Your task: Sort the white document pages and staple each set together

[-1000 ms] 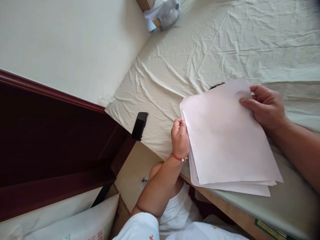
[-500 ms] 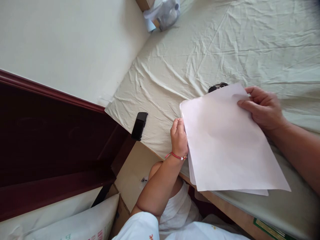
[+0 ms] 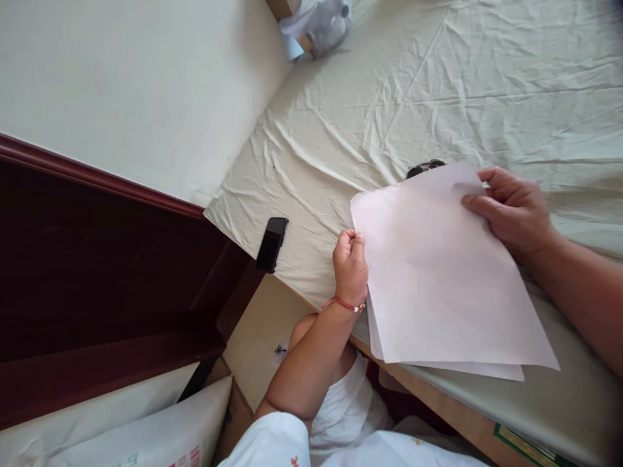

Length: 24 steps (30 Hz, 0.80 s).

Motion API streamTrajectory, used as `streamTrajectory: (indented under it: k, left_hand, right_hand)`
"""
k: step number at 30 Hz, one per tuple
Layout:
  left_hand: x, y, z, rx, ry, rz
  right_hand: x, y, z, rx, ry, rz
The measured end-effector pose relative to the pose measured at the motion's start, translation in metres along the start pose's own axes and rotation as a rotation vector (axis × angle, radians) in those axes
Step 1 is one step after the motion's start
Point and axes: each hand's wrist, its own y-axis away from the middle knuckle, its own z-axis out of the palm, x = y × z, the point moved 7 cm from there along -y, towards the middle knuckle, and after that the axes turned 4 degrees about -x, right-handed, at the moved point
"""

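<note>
Both hands hold the paper stack point(image 3: 438, 279) on the bed point(image 3: 389, 97): left hand point(image 3: 350, 269) clenched at its edge, right hand point(image 3: 516, 207) pinching the far corner. The top sheet has slid back slightly, perhaps squaring up.

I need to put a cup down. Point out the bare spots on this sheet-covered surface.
Free: the wide wrinkled sheet beyond the paper stack, and the strip between the phone and the left hand. Crowded: the near edge, where both hands, the right hand included, hold the papers, and the far corner with the plastic bundle.
</note>
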Motion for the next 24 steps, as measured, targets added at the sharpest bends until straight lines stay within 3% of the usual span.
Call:
streamTrajectory:
  k: [5, 11, 17, 24]
  left_hand:
    - [0.0, -0.001, -0.002, 0.014, -0.016, 0.014]
    - [0.014, -0.004, -0.008, -0.001, 0.028, 0.078]
    - [0.031, -0.003, -0.015, -0.048, 0.085, 0.199]
    - [0.034, 0.006, -0.013, -0.06, 0.143, 0.254]
  right_hand:
    - [0.001, 0.001, 0.0, -0.03, 0.006, -0.001]
    - [0.007, -0.001, 0.007, -0.163, 0.028, -0.002]
    - [0.01, -0.014, -0.001, -0.147, 0.106, -0.254]
    - [0.008, -0.009, 0.009, -0.275, -0.122, -0.082]
